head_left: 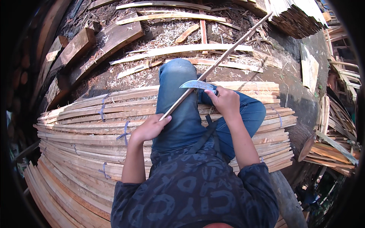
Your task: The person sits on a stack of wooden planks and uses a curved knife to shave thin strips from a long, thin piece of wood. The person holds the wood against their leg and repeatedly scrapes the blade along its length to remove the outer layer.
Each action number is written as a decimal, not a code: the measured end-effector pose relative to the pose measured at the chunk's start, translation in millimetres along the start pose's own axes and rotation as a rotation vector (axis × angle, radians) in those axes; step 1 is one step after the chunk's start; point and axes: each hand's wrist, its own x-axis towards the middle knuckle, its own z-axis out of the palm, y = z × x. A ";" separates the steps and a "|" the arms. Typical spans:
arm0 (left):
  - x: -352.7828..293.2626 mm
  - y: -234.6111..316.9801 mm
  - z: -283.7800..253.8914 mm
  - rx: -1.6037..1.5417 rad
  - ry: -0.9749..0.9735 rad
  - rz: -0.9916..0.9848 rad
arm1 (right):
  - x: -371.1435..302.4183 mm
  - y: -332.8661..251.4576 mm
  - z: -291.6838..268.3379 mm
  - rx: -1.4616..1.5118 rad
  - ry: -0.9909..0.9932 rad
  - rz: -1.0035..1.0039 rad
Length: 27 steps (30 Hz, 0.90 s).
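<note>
Above the stack of bundled wooden strips (87,131), toward its far edge, we hold a long thin stick (243,42) slantwise over the left leg of our jeans (167,87). Its near end sits at our left hand (147,128), while its other end reaches past the stack's far edge, off to the right, over ground strewn with shavings (163,34). Our left forearm runs almost straight away from us, the wrist turned inward to the right; the left grip is pinching the stick's end, the thumb stretched out beside it and the fingers curled mostly out of sight. Our right forearm leans inward from the stack's right side, above our bent right leg. There the right grip is closed round the handle of a knife (194,84), most of which the fingers hide, and the thumb points forward to the base of the blade. The curved blade points left and crosses over the stick beside our left knee; whether its edge bites into the wood we cannot tell. Bluish ties (124,133) bind the bundles near the stack's left edge
</note>
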 end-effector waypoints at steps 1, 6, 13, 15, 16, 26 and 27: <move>-0.8 1.4 1.0 0.002 0.005 -0.004 | 1.1 1.8 -0.5 -0.017 0.013 0.000; 1.5 -12.1 -3.5 -0.020 -0.025 0.007 | 23.6 53.3 -1.6 0.053 -0.005 0.500; 5.0 -11.4 -12.9 0.144 -0.059 -0.040 | 2.7 60.0 -25.8 0.071 -0.034 0.419; 7.3 -8.9 -11.9 0.096 -0.068 -0.014 | -10.1 40.3 -17.2 0.129 0.001 0.328; 7.4 -6.7 -9.1 0.079 -0.046 0.015 | -14.9 28.7 -12.1 0.186 -0.053 0.323; 3.6 -5.6 -8.0 -0.009 -0.077 -0.002 | -12.2 -17.2 0.7 0.145 -0.076 -0.004; 5.1 -7.9 -6.8 -0.026 -0.086 -0.009 | -8.0 -11.1 0.3 0.103 -0.058 -0.029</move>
